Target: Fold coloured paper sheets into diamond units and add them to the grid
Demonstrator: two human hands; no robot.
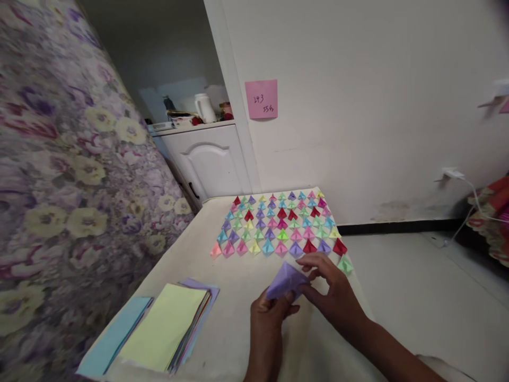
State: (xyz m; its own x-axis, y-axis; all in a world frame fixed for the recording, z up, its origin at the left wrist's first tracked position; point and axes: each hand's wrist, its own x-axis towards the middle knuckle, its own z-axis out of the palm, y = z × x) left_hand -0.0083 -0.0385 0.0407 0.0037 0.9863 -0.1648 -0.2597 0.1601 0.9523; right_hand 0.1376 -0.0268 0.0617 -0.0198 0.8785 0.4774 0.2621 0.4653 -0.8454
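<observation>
My left hand (pixel 271 309) pinches the near edge of a folded lilac paper piece (pixel 284 281) just above the cream table (pixel 222 276). My right hand (pixel 331 286) grips the same lilac piece from the right, fingers curled over its top. Beyond the hands, several rows of small folded paper shapes (pixel 280 225) in red, pink, green, blue, yellow and purple cover the far part of the table. One green folded shape (pixel 345 264) lies just right of my right hand.
A stack of coloured paper sheets (pixel 167 328), yellow on top with a blue sheet (pixel 115 334) beside it, lies at the near left. A flowered cloth (pixel 59 185) rises on the left. A pink note (pixel 261 99) hangs on the white wall; a white cabinet (pixel 207 159) stands behind.
</observation>
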